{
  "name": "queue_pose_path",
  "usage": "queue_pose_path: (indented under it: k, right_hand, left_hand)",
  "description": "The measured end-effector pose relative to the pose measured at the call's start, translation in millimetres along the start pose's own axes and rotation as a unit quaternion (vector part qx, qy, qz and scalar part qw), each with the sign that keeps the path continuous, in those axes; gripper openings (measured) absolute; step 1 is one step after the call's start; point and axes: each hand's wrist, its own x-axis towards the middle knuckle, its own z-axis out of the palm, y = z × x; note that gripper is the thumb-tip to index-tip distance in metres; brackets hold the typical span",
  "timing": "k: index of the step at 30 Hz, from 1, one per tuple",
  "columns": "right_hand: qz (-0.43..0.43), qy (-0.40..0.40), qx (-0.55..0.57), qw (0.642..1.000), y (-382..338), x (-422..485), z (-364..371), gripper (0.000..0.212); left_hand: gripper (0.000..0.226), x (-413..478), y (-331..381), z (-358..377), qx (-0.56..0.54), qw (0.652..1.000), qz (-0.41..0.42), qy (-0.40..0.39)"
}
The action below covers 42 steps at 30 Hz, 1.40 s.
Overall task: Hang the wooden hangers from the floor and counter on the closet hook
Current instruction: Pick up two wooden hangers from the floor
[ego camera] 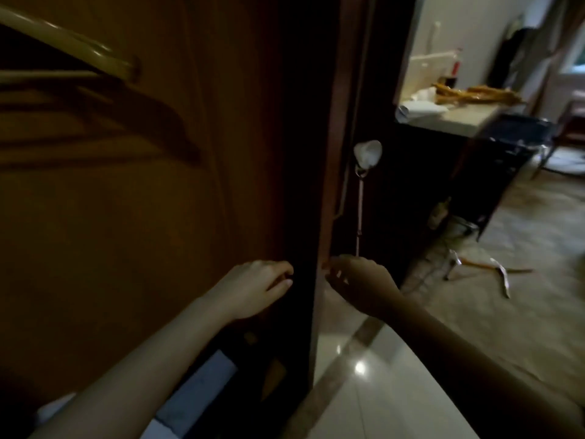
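Step in hand: a judgement only — both hands are empty at the closet's edge, so the next hangers have to be fetched from the counter or the floor.
Left hand [259, 285]: held low against the dark edge of the closet panel [152, 191], fingers loosely curled; nothing is seen gripped in it.
Right hand [357, 280]: held just beside the panel's outer edge, fingers bent together; whether anything small is pinched cannot be told, as the view is dim and blurred.
Hangers on counter [474, 94]: a pile of wooden hangers is seen on the pale counter [459, 117], well apart from both hands; at least two, though an exact count cannot be made through the blur.
Hanger on floor [493, 264]: one thin wooden piece is seen on the floor [522, 312] beyond the cabinet, beside crumpled paper [503, 278].
Hangers in closet [95, 122]: dark arm shapes are seen under the pale rod [66, 42] — probably two or three, already hung.
Hook: not made out clearly.
How it is best done: the hangers should be gathered by their necks, several at once, hooks turned one way, so that they can be slipped on without tangling; the floor one should be freed from the paper first.
Other counts: two hands, one rod, one counter.
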Motion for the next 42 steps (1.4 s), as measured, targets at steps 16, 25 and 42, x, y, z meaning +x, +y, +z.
queue_pose_path:
  k: [16, 25, 42]
  right_hand:
    - [0.408, -0.195, 0.146, 0.880, 158, -350, 145, 0.030]
    - [0.567, -0.256, 0.241, 0.745, 163, -467, 212, 0.028]
    - [0.650, -0.171, 0.329, 0.663, 303, -315, 202, 0.029]
  left_hand:
    - [0.030, -45, 145, 281, -0.210, 0.939, -0.077, -0.260]
    - [0.016, -48, 134, 363, -0.180, 0.895, -0.172, -0.370]
    - [0.026, 174, 117, 386, -0.124, 0.855, -0.135, -0.485]
